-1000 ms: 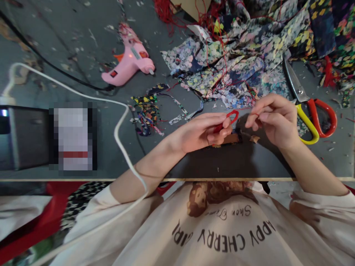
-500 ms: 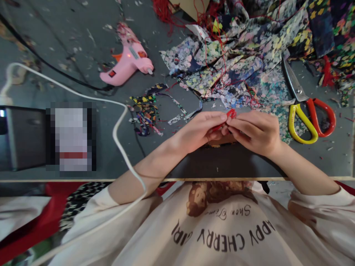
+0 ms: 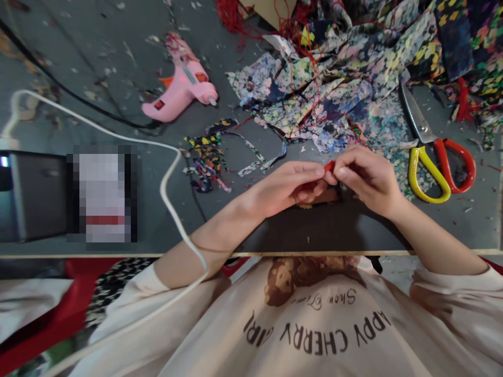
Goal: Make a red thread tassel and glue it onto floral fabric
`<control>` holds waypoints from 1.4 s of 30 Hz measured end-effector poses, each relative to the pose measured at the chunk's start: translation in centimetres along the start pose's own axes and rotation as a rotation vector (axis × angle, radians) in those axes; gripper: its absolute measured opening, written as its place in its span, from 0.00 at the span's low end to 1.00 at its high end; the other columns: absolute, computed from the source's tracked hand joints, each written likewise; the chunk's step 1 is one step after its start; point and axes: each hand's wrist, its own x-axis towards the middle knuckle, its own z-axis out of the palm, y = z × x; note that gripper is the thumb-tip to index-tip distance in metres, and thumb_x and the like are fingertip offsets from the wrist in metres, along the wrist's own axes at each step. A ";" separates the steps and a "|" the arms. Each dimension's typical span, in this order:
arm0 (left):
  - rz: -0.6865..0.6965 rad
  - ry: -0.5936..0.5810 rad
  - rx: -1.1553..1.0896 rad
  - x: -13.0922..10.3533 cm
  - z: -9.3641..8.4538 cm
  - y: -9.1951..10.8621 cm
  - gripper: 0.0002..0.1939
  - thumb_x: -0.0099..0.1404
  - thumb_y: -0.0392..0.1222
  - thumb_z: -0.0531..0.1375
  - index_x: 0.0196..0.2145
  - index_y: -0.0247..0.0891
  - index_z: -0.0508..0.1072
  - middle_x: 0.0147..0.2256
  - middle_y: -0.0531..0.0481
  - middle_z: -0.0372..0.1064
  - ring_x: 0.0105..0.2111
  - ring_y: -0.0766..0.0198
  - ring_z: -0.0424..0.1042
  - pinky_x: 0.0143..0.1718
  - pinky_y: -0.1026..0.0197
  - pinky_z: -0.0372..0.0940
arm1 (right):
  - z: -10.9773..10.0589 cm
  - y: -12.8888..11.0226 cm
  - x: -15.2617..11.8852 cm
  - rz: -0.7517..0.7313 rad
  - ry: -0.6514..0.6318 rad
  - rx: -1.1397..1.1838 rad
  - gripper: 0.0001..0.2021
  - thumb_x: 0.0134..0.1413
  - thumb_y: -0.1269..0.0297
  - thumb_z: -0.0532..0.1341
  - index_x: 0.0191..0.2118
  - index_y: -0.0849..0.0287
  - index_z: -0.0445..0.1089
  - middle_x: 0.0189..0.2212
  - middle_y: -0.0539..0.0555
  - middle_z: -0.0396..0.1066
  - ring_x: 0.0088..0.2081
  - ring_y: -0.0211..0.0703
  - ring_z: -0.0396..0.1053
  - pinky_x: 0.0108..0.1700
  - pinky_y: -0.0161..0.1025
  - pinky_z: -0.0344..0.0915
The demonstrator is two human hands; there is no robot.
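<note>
My left hand (image 3: 301, 180) pinches a small bundle of red cord (image 3: 329, 167) between thumb and fingers; part of the bundle is hidden in the palm. Close against it on the right, my right hand (image 3: 363, 175) has its thumb and forefinger pressed together at the cord's end. Both hands hover over the near part of the grey table (image 3: 251, 235). Below the fingers lies a flat brown piece (image 3: 324, 198), partly covered by the hands. Floral fabric scraps (image 3: 334, 104) spread just beyond the hands.
Scissors (image 3: 426, 136) with yellow and red handles lie at the right. A pink glue gun (image 3: 183, 89) rests at the upper left, near thin fabric strips (image 3: 208, 157). A white cable (image 3: 168, 193) crosses my left forearm. More red cord (image 3: 236, 23) lies at the back.
The red loops that stood up between my fingertips have drawn down into a smaller bundle. My right hand has shifted slightly right and turned, its fingers curling more.
</note>
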 end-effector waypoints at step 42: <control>0.064 0.086 -0.258 -0.3 0.1 0.9 0.16 0.70 0.32 0.50 0.27 0.30 0.72 0.18 0.56 0.58 0.13 0.79 0.50 0.16 0.76 0.52 | -1.4 0.4 0.0 0.372 -0.017 0.360 0.18 0.56 0.77 0.53 0.45 0.57 0.76 0.44 0.52 0.75 0.17 0.21 0.59 0.16 0.25 0.55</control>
